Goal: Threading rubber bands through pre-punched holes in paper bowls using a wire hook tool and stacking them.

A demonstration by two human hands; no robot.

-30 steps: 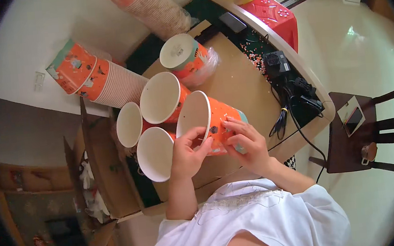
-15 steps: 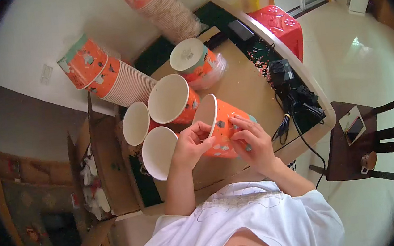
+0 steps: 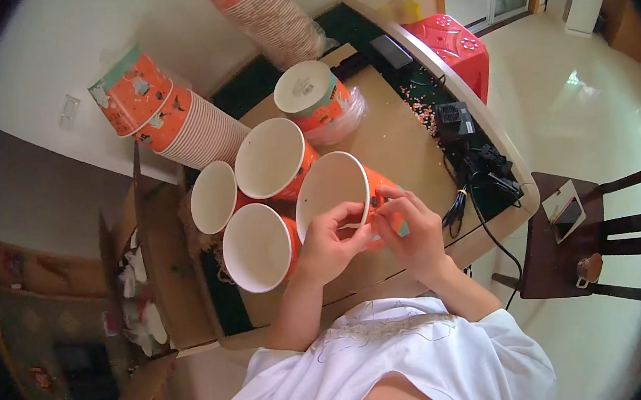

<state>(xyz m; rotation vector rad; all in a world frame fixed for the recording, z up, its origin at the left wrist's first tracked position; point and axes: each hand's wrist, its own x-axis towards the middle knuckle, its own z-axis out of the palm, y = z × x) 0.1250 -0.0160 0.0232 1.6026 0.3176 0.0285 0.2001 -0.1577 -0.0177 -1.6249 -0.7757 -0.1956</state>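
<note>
A large orange paper bucket is tilted in front of me with its white mouth facing left. My left hand grips its near rim, the thumb outside and the fingers at the inner side. My right hand is at the bucket's outer wall, thumb and fingertips pinched close together; what lies between them is too small to make out. To the left, three more paper buckets stand with mouths showing: a large one, a smaller one and a near one.
Nested bucket stacks lean at the back, one at left and one farther back. An upturned bucket stands on plastic wrap. A black adapter with cables and scattered pink bits lie right. Beyond are a red stool and dark chair.
The held bucket has turned so more of its white inside shows and less of its orange wall. Both hands stay on it, and the right fingertips have come nearer the rim and left hand.
</note>
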